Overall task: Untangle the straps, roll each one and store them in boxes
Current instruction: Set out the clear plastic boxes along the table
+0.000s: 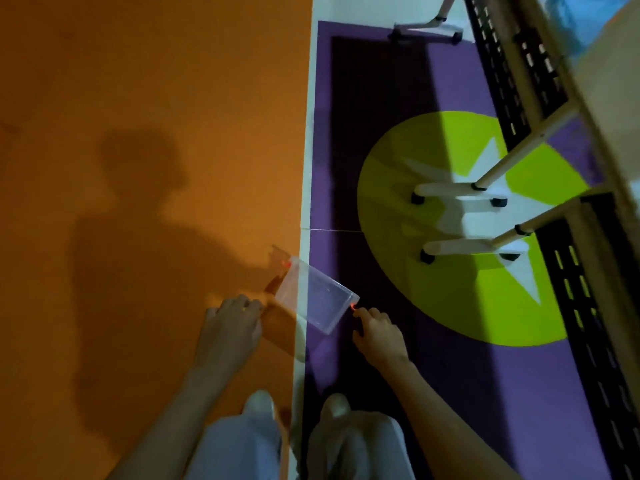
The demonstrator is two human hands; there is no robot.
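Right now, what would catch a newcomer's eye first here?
The lime green circle with a white star on the purple mat at right stands out, beside the orange floor at left. Low in the middle, the left hand and right hand hold a clear plastic box with orange latches.

The floor is orange on the left and purple on the right, split by a pale strip. A lime-green circle is painted on the purple. A clear box straddles the strip. Two wheeled table feet stand on the circle, and two shoes stand nearer.
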